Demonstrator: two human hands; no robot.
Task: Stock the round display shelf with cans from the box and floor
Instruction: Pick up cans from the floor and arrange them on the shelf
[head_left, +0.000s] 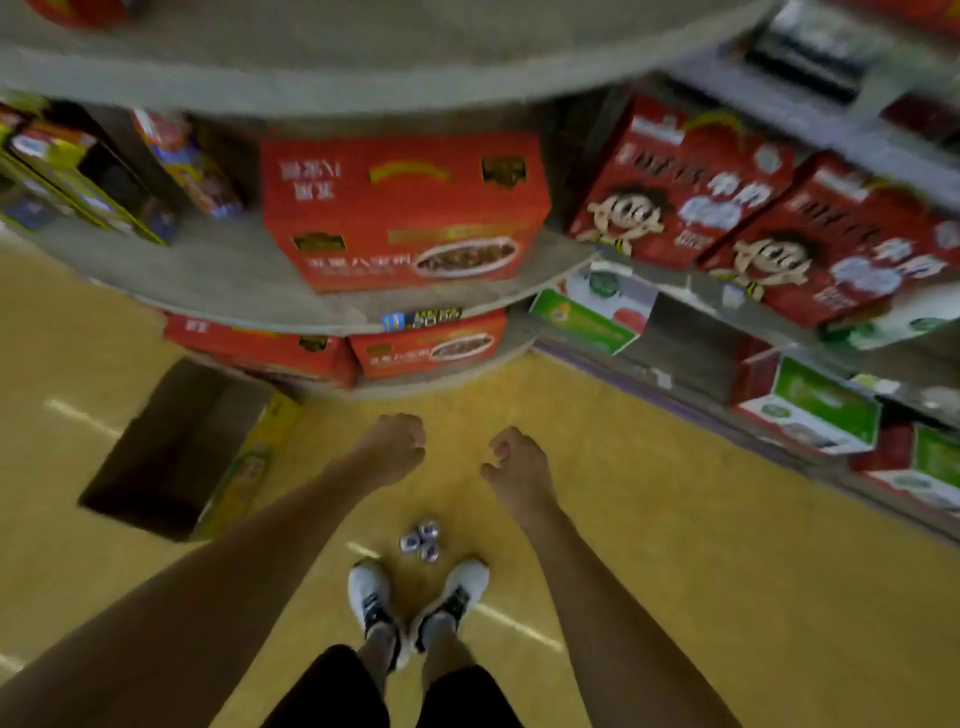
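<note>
Three small cans (422, 540) with purple labels stand together on the yellow floor just ahead of my shoes. My left hand (390, 448) and my right hand (514, 462) hang in the air above the cans, fingers curled, holding nothing. An open cardboard box (176, 447) lies on the floor to the left, its inside dark. The round display shelf (291, 296) rises in front of me in tiers, with red cartons on its middle and bottom tiers.
A straight wall shelf (727, 317) runs along the right with red and green-white cartons. Colourful boxes (78, 171) fill the round shelf's left side. My white shoes (415, 597) stand on the open yellow floor.
</note>
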